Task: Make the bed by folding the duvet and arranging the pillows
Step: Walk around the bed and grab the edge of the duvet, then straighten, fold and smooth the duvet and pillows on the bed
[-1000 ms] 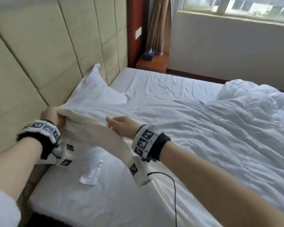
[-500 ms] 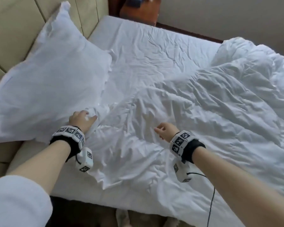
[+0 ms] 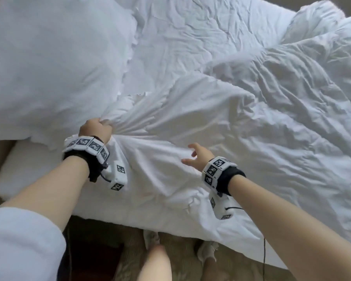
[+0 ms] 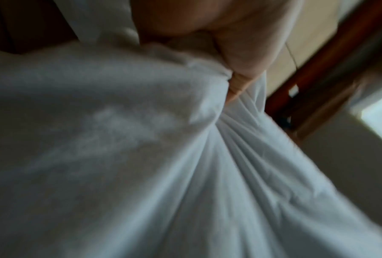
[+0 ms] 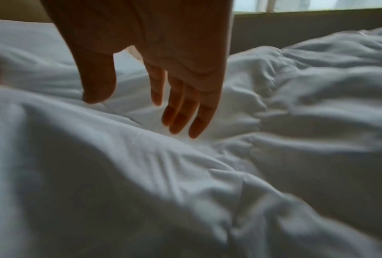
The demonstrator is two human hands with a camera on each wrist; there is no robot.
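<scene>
soft daylight from a window [image 5: 307, 5] at the top of the right wrist view. the head view is bright and fairly sharp, bent at the edges. both wrist views are dimmer and smeared; the right hand [image 5: 154, 57] is backlit and dark.

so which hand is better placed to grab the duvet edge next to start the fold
Probably the right hand: it hovers open over the duvet near its edge, holding nothing. The left hand is already gripping a bunched corner of the duvet beside the pillow.
</scene>
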